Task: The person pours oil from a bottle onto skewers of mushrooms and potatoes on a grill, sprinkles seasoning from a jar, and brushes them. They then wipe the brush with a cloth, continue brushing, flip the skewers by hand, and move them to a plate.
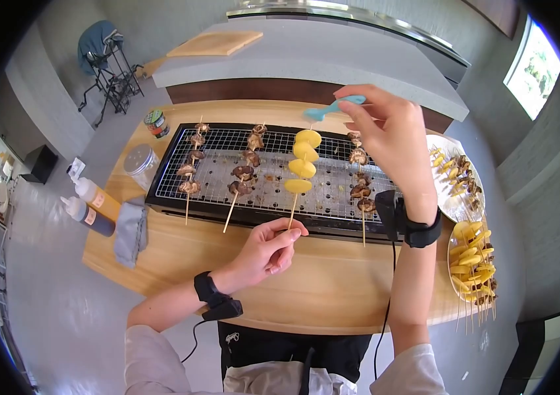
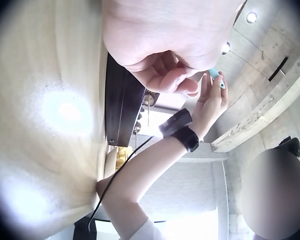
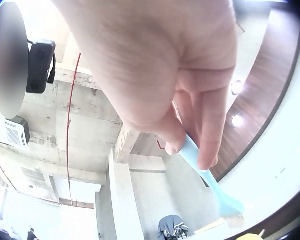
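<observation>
In the head view my left hand (image 1: 263,253) pinches the lower end of a wooden skewer (image 1: 294,214) threaded with several yellow slices, like potato. That skewer overlaps the middle of the black grill (image 1: 270,191) and its wire grate. My right hand (image 1: 388,128), raised over the grill's right side, grips a light-blue basting brush (image 1: 342,105) by its handle. Pale bristles (image 3: 235,218) show at the brush's end in the right wrist view. The brush head is right by the skewer's top tip. Mushroom skewers (image 1: 242,172) lie on the grate, two left of the yellow one and one to its right.
Plates of skewers stand at the right, one white plate (image 1: 454,210) behind the pile of yellow slices (image 1: 471,257). To the left are two squeeze bottles (image 1: 96,197), a grey cloth (image 1: 131,230), a shaker jar (image 1: 140,161) and a small jar (image 1: 156,123). A grey counter (image 1: 319,52) stands behind.
</observation>
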Tool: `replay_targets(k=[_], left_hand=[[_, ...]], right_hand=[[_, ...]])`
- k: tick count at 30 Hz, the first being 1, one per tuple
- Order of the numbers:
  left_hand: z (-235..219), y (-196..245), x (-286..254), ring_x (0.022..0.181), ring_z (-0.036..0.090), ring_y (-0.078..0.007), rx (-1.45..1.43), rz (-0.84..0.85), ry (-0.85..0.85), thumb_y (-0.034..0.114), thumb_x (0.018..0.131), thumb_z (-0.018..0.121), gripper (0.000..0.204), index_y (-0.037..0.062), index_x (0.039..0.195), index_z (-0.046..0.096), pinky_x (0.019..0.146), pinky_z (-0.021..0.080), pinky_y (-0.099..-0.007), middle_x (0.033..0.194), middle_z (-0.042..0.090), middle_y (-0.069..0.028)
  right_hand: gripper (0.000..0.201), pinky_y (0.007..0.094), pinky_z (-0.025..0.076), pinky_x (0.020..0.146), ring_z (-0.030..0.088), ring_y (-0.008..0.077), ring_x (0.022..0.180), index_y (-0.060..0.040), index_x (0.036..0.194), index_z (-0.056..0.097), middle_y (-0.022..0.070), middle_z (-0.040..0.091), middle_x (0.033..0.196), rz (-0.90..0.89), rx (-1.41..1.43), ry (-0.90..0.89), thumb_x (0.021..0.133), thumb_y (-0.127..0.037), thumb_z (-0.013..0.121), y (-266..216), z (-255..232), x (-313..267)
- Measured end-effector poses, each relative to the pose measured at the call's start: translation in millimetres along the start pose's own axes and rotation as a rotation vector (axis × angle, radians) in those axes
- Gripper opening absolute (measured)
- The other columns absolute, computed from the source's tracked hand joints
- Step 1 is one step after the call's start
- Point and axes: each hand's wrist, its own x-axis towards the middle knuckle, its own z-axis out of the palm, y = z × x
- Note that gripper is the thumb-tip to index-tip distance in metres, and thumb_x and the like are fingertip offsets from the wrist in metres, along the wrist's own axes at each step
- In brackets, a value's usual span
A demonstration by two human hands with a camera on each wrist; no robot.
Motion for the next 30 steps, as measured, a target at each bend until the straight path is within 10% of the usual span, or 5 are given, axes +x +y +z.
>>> replay_targets(k=[8,13,17,19,30], left_hand=[[-2,1,0,0.036,0.036,-0.005,-0.005,0.01,-0.023,0.019,0.1,0.053,0.018,0.0027,0.105,0.059,0.037,0.026,-0.0208,0.049,0.049,0.0006],[-1,0,0,0.035,0.035,-0.005,-0.008,0.009,-0.013,0.019,0.1,0.052,0.018,0.0032,0.104,0.059,0.036,0.025,-0.0212,0.048,0.048,0.0008],[1,1,-1,0.033,0.033,-0.0053,-0.005,0.001,0.012,0.02,0.101,0.052,0.017,0.0042,0.102,0.059,0.036,0.023,-0.0219,0.047,0.046,0.0012],[1,1,0,0.033,0.033,-0.0053,-0.002,0.001,0.016,0.02,0.101,0.052,0.017,0.0044,0.102,0.059,0.036,0.023,-0.0221,0.047,0.046,0.0011],[1,2,-1,0.034,0.033,-0.0057,0.039,-0.013,0.029,0.023,0.101,0.052,0.019,0.0051,0.101,0.059,0.037,0.023,-0.0225,0.046,0.046,0.0008]], right_hand=[[0.015,0.0277,0.055,0.062,0.068,0.017,0.064,-0.0011,0.1,0.069,0.0139,0.069,0.076,-0.094,-0.121,-0.124,0.086,-0.006,0.065,-10,0,-3],[0.011,0.0372,0.052,0.061,0.067,0.0323,0.066,0.0018,0.091,0.067,0.0207,0.065,0.073,-0.037,-0.097,-0.204,0.082,-0.001,0.062,-37,-10,-10],[0.011,0.028,0.055,0.063,0.069,0.0213,0.069,0.0006,0.094,0.068,0.0137,0.07,0.083,-0.052,-0.15,-0.285,0.083,0.0,0.065,-44,-13,-14],[0.01,0.0391,0.05,0.059,0.061,0.0371,0.062,0.0007,0.089,0.067,0.0218,0.063,0.072,-0.138,-0.085,-0.224,0.081,-0.003,0.063,-42,-8,-18],[0.01,0.0354,0.05,0.055,0.061,0.0353,0.059,-0.0005,0.091,0.066,0.0199,0.062,0.068,-0.03,-0.099,-0.345,0.081,-0.002,0.064,-55,-18,-18]])
